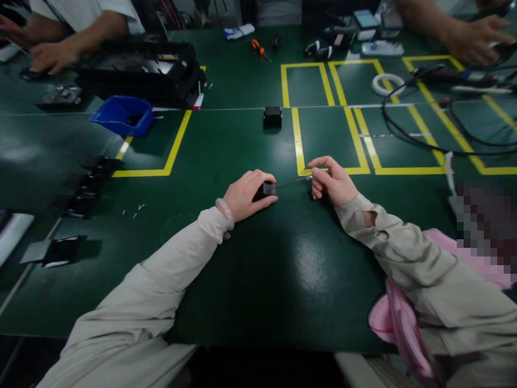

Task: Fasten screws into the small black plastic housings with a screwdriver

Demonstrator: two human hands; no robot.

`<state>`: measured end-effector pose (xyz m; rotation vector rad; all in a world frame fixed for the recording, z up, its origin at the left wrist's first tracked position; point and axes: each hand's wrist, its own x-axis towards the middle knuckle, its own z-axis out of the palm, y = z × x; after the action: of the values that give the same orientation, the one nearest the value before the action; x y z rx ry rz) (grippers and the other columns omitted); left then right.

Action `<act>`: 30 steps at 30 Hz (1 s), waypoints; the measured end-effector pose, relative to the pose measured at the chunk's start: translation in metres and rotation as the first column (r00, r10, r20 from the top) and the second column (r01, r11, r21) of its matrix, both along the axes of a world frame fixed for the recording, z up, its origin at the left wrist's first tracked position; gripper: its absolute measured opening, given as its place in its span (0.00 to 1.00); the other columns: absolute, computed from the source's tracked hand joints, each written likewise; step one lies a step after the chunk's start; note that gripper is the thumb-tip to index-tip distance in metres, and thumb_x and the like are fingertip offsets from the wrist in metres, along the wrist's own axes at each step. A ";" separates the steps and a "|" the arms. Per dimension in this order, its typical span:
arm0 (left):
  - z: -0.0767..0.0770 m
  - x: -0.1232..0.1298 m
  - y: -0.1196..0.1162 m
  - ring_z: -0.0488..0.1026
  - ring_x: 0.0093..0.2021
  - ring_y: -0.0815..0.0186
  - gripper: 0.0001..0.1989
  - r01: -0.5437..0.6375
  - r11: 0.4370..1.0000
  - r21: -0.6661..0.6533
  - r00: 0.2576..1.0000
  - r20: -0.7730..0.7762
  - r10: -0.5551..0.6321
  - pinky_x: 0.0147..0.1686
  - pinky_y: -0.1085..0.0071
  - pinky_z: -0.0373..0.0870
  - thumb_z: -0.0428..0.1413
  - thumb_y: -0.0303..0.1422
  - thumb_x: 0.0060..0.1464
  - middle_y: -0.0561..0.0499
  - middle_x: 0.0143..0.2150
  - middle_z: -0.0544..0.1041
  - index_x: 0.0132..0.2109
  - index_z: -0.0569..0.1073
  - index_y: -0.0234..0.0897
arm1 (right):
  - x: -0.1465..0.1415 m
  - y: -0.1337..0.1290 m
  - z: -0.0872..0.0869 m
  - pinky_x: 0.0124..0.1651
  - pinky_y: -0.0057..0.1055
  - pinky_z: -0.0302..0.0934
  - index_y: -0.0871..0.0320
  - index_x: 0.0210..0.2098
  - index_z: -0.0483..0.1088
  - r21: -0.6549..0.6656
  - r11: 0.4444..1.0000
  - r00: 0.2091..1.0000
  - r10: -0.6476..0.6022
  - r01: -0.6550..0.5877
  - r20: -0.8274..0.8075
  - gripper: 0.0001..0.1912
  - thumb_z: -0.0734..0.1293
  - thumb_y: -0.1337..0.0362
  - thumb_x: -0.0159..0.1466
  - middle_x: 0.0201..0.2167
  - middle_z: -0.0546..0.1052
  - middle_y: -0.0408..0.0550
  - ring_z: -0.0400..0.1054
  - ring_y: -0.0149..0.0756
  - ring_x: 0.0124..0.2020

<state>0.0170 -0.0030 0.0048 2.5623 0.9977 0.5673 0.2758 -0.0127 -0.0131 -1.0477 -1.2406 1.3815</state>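
Note:
My left hand is closed round a small black box-shaped part on the green table, and its thumb and fingers grip the sides. From the right, my right hand pinches the handle end of a thin screwdriver. The metal shaft points left, and its tip meets or nearly meets the right face of the black part; the exact contact is too small to make out. Beyond both hands stands a similar black block. Several tiny screws lie loose on the table to the left.
A blue bin, a black tray and a row of black parts stand at left. Black cables and a white tape ring lie at right. Pink cloth hangs beside my right sleeve. Co-workers' hands show across the table.

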 end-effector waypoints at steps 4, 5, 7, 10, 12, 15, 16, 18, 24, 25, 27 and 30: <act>0.000 0.000 0.000 0.70 0.47 0.58 0.17 0.004 1.000 0.005 1.000 0.003 -0.004 0.48 0.61 0.67 0.53 0.44 0.63 0.45 0.48 0.74 0.51 0.67 0.38 | 0.000 -0.001 0.001 0.19 0.27 0.61 0.54 0.41 0.62 -0.015 1.000 1.000 -0.006 0.005 -0.017 0.19 0.71 0.50 0.61 0.13 0.63 0.28 0.59 0.25 0.12; 0.000 0.000 0.000 0.70 0.47 0.58 0.17 0.006 1.000 0.008 1.000 0.004 -0.006 0.48 0.61 0.67 0.53 0.44 0.63 0.45 0.48 0.74 0.52 0.67 0.37 | 0.000 -0.001 0.001 0.19 0.27 0.61 0.54 0.41 0.63 -0.011 1.000 1.000 -0.004 0.003 -0.017 0.18 0.70 0.50 0.61 0.13 0.61 0.28 0.58 0.25 0.12; 0.000 0.000 0.000 0.70 0.47 0.58 0.17 0.007 1.000 0.012 1.000 0.007 -0.007 0.48 0.62 0.67 0.53 0.44 0.63 0.45 0.48 0.74 0.52 0.67 0.37 | 0.000 0.000 0.000 0.18 0.27 0.62 0.55 0.39 0.64 0.003 1.000 1.000 0.004 -0.004 -0.013 0.17 0.68 0.49 0.63 0.11 0.57 0.27 0.57 0.25 0.11; -0.001 0.000 0.000 0.70 0.47 0.58 0.17 0.009 1.000 0.013 1.000 0.011 -0.009 0.48 0.61 0.67 0.53 0.44 0.63 0.45 0.48 0.74 0.51 0.67 0.37 | 0.000 0.001 -0.001 0.18 0.27 0.61 0.55 0.40 0.63 0.016 1.000 1.000 0.011 -0.011 -0.015 0.17 0.69 0.50 0.62 0.11 0.57 0.26 0.57 0.25 0.11; -0.001 0.000 0.000 0.70 0.47 0.57 0.17 0.011 1.000 0.015 1.000 0.015 -0.011 0.48 0.61 0.67 0.53 0.44 0.63 0.45 0.48 0.74 0.51 0.68 0.37 | 0.001 0.001 -0.002 0.18 0.26 0.61 0.54 0.41 0.62 0.015 1.000 1.000 0.018 -0.017 -0.019 0.18 0.70 0.51 0.61 0.12 0.61 0.27 0.58 0.24 0.12; -0.001 0.000 0.000 0.70 0.48 0.57 0.17 0.007 1.000 0.015 1.000 0.016 -0.007 0.49 0.61 0.67 0.53 0.44 0.63 0.45 0.48 0.74 0.51 0.68 0.36 | 0.002 0.002 -0.004 0.19 0.26 0.62 0.53 0.42 0.62 0.012 0.999 0.999 0.030 -0.030 -0.022 0.18 0.70 0.51 0.62 0.14 0.63 0.28 0.60 0.24 0.13; -0.001 0.000 0.000 0.70 0.48 0.57 0.17 0.006 1.000 0.014 1.000 0.014 -0.006 0.49 0.61 0.67 0.53 0.44 0.63 0.45 0.48 0.74 0.51 0.68 0.36 | 0.002 0.002 -0.004 0.19 0.26 0.62 0.54 0.41 0.62 0.013 0.999 0.999 0.030 -0.030 -0.022 0.17 0.69 0.50 0.63 0.13 0.62 0.28 0.59 0.24 0.12; -0.001 0.000 -0.001 0.70 0.47 0.58 0.17 0.005 1.000 0.015 1.000 0.014 -0.005 0.49 0.61 0.67 0.54 0.43 0.63 0.45 0.48 0.74 0.51 0.68 0.37 | 0.002 0.002 -0.005 0.18 0.26 0.62 0.54 0.40 0.63 0.018 0.999 0.999 0.029 -0.029 -0.022 0.17 0.68 0.49 0.64 0.11 0.58 0.27 0.58 0.24 0.11; -0.001 0.000 -0.001 0.70 0.47 0.57 0.17 0.010 1.000 0.021 1.000 0.015 -0.010 0.48 0.61 0.67 0.53 0.43 0.63 0.45 0.48 0.74 0.52 0.68 0.36 | 0.001 0.002 -0.003 0.18 0.26 0.62 0.54 0.41 0.62 0.015 1.000 0.999 0.024 -0.024 -0.045 0.18 0.71 0.52 0.61 0.13 0.62 0.27 0.59 0.25 0.12; -0.001 0.000 -0.001 0.70 0.47 0.57 0.17 0.009 1.000 0.023 1.000 0.017 -0.009 0.48 0.61 0.67 0.53 0.43 0.63 0.45 0.48 0.74 0.52 0.68 0.36 | 0.001 0.002 -0.003 0.18 0.26 0.62 0.54 0.42 0.62 0.010 1.000 0.999 0.025 -0.024 -0.044 0.18 0.71 0.53 0.61 0.13 0.64 0.28 0.59 0.25 0.12; 0.000 0.000 -0.001 0.70 0.47 0.58 0.17 0.008 1.000 0.023 1.000 0.017 -0.008 0.48 0.61 0.67 0.53 0.43 0.63 0.45 0.48 0.74 0.51 0.68 0.36 | 0.001 0.002 -0.003 0.18 0.26 0.63 0.54 0.41 0.62 0.007 1.000 0.999 0.023 -0.023 -0.040 0.17 0.70 0.52 0.62 0.14 0.64 0.28 0.60 0.24 0.12; 0.000 0.000 -0.001 0.70 0.47 0.58 0.16 0.005 1.000 0.012 1.000 0.014 -0.005 0.49 0.61 0.68 0.54 0.43 0.63 0.45 0.48 0.74 0.51 0.67 0.37 | 0.002 0.002 -0.004 0.18 0.26 0.62 0.55 0.39 0.64 0.022 0.999 0.999 0.030 -0.029 -0.038 0.16 0.67 0.49 0.64 0.11 0.58 0.27 0.58 0.24 0.11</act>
<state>0.0166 -0.0038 0.0048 2.5673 0.9855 0.5902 0.2774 -0.0110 -0.0171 -0.9877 -1.2448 1.4014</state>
